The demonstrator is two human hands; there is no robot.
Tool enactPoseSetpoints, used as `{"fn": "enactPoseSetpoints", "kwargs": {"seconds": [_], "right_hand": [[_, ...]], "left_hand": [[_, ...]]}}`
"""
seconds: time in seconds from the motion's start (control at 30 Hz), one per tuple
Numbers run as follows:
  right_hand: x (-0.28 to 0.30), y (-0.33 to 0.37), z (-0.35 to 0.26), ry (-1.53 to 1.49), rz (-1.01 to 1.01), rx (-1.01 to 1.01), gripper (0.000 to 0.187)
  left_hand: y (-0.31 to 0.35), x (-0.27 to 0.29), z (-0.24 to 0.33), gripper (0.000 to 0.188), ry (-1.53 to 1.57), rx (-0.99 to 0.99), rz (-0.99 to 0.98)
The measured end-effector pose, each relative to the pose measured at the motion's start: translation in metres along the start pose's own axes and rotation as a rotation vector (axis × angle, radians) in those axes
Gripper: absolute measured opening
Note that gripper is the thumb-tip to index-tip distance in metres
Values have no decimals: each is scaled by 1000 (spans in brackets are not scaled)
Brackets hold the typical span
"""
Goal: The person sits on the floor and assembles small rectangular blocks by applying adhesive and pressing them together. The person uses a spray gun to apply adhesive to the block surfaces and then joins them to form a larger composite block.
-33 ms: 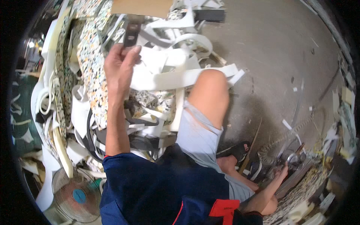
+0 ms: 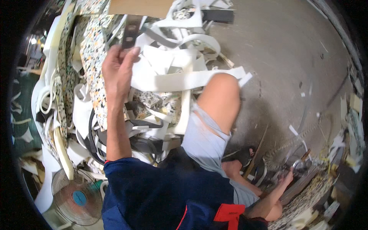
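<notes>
At the upper left, my left hand (image 2: 119,69) is closed, thumb against fingers, on the lower end of a dark flat strip with holes (image 2: 130,34). The strip's top end meets a tan flat panel (image 2: 140,7) at the picture's upper edge; whether they are joined I cannot tell. Below the hand lie white foam offcuts (image 2: 161,61). Far to the lower right, my right hand (image 2: 284,178) is wrapped round a shiny metal tool (image 2: 299,164) beside a coiled hose (image 2: 274,155). The tool's exact kind is unclear.
Speckled foam slabs (image 2: 94,57) stand along the left. A round fan (image 2: 76,197) is at the lower left. My bent knee (image 2: 224,90) rises mid-picture, beside grey floor (image 2: 276,57) with small scraps. Another speckled foam piece (image 2: 310,195) lies at the lower right.
My left hand and the dark strip have shifted slightly left over the offcuts. My knee has moved a little to the right. Both hands keep their hold.
</notes>
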State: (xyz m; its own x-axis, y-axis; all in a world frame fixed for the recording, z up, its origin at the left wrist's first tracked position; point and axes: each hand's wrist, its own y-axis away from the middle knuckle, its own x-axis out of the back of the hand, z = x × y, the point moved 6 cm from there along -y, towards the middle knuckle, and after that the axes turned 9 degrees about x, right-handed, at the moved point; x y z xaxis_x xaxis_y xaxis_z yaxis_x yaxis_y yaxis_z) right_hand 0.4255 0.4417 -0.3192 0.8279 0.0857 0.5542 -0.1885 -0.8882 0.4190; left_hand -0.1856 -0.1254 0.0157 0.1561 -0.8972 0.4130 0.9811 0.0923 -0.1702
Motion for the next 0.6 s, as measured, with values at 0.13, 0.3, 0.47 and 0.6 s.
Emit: {"fn": "enactPoseSetpoints", "kwargs": {"seconds": [0.13, 0.3, 0.47, 0.6], "right_hand": [[-109, 143, -135, -244, -293, 677, 37], [-239, 346, -283, -64, -596, 1300, 30], [-309, 447, -325, -182, -875, 1548, 27], [-368, 519, -317, -4, -1333, 1266, 28]], "left_hand": [[1, 55, -3, 23, -10, 9, 145], [2, 111, -4, 21, 11, 59, 267], [22, 154, -15, 20, 44, 122, 399], [42, 183, -35, 18, 127, 154, 533]]}}
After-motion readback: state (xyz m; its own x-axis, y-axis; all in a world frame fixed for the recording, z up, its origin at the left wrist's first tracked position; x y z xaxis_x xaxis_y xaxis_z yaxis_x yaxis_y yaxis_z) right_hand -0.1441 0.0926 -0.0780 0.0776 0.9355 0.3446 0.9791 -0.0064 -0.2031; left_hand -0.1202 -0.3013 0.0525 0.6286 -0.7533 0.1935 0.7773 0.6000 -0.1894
